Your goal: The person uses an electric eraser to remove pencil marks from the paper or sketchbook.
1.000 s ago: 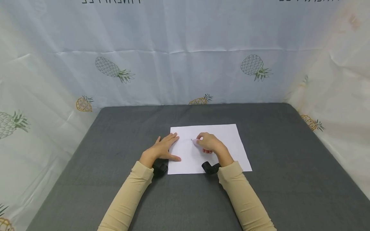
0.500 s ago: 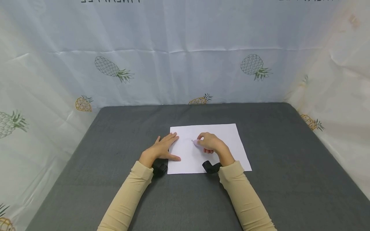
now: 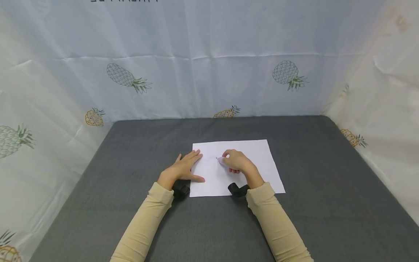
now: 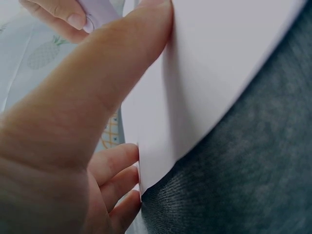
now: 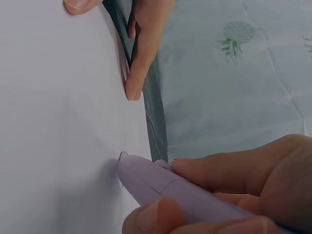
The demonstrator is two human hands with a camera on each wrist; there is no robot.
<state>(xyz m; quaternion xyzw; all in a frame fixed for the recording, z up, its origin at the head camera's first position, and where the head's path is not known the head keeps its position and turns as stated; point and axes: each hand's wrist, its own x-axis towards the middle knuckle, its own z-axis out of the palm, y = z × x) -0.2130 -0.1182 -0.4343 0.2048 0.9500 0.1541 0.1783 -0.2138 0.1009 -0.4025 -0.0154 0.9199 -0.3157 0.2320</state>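
Observation:
A sheet of white paper [image 3: 262, 174] lies on the dark grey table. My left hand [image 3: 183, 168] rests on its left edge, fingers and thumb spread and fairly straight. In the right wrist view, my right hand [image 5: 229, 185] pinches a lavender, pen-shaped tool [image 5: 161, 180] with a small loop-like tip and a raised piece on its upper side. That tip is at or just above the paper, left of the sheet's middle; whether it touches, I cannot tell. The tool's rear end is hidden by the right hand. Its exact kind is unclear.
The dark grey table [image 3: 147, 142] extends on all sides of the paper. A hanging cloth with printed pineapples [image 3: 209, 87] stands behind it and at both sides. Black wrist devices [image 3: 238, 190] sit under both wrists, the right one over the paper's front edge.
The right hand and the lavender tool shift very slightly right, then back left, staying over the same part of the paper. The left hand and the sheet stay in place.

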